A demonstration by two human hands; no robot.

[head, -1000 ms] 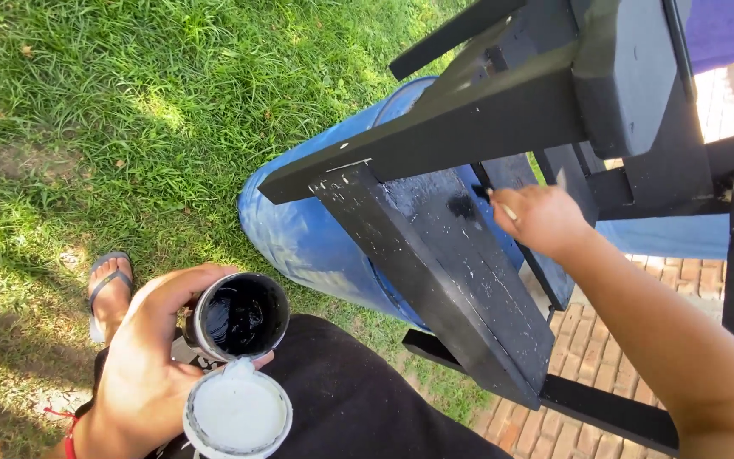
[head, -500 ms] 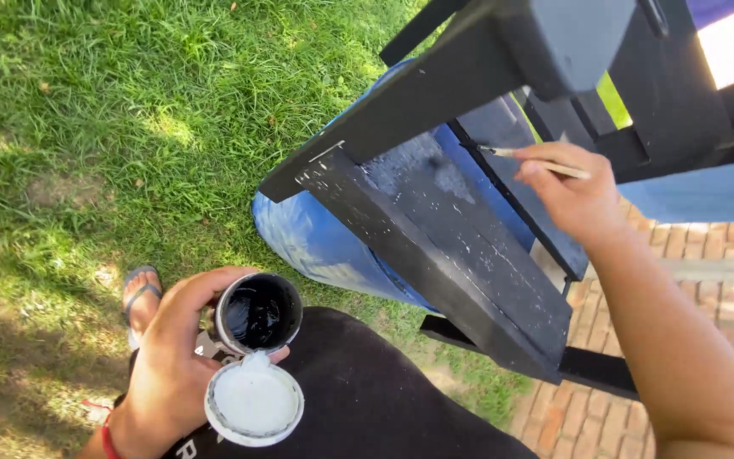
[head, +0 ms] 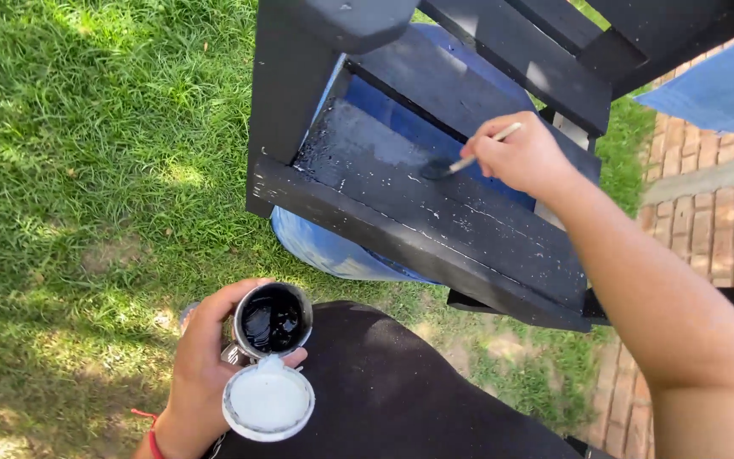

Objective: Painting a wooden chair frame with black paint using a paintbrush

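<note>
Now, from left to right, as we look down:

Grass (head: 78,144): it spreads to the left of and beyond our left hand, in sun and shade.

Left hand (head: 201,370): we have it wrapped round a small paint pot, fingers curled about its side; a red band sits at the wrist.

Paint pot (head: 272,320): we hold it upright, low and left, well apart from our right hand; it is open and holds glossy black paint.

Lid (head: 268,400): round and white inside, it lies just below the pot, touching it, at our left fingertips.

Dark trousers (head: 392,391): our lap lies just right of the left hand.

Black wooden frame (head: 401,229): its slats run above the pot and under our right hand; the paint looks wet and flecked with white.

Blue sheet (head: 333,251): it shows behind and under the slats.

Brush (head: 469,160): its pale handle sits in our right hand and its dark tip touches a slat just left of that hand.

Right hand (head: 524,157): we have it closed on the brush handle, pinched between the fingers.

Brick paving (head: 724,229): it lies beyond our right forearm.
</note>
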